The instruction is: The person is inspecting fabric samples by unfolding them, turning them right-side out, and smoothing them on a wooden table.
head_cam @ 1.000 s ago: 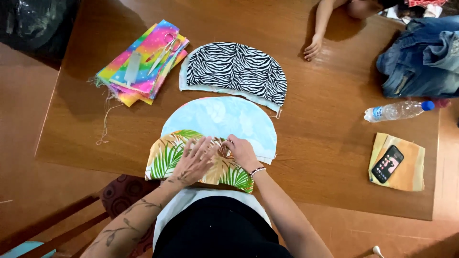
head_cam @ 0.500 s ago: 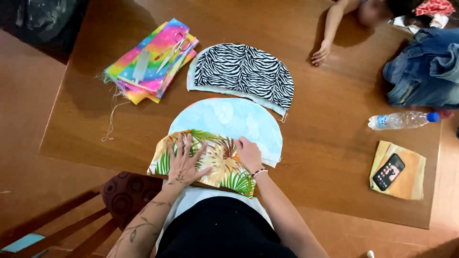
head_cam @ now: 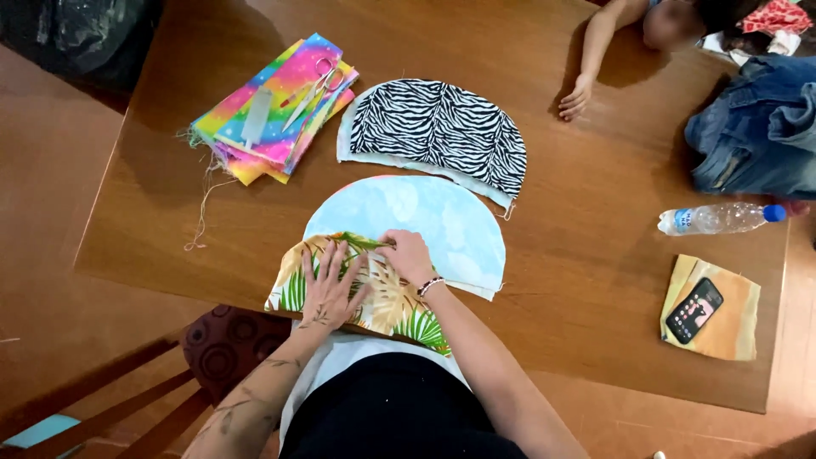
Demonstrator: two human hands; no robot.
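Observation:
A yellow piece of fabric with green palm leaves [head_cam: 384, 299] lies at the near edge of the wooden table [head_cam: 595, 289], overlapping a light blue half-round fabric piece [head_cam: 429, 217]. My left hand [head_cam: 327, 287] presses flat on the leaf fabric with fingers spread. My right hand [head_cam: 406, 255] rests on the fabric's upper edge, fingers curled down against it where it meets the blue piece. Beyond the blue piece lies a zebra-striped half-round piece [head_cam: 438, 132].
A stack of rainbow fabrics [head_cam: 272, 110] with scissors [head_cam: 313, 85] on top sits far left. A plastic water bottle [head_cam: 718, 218], a phone [head_cam: 694, 309] on a tan cloth, and folded jeans [head_cam: 756, 127] lie right. Another person's hand [head_cam: 575, 99] rests at the far edge. A chair [head_cam: 225, 340] stands below left.
My hands slid slightly across the leaf fabric, the left one spreading flatter. The view shifted a little; the other person's arm reaches further onto the table.

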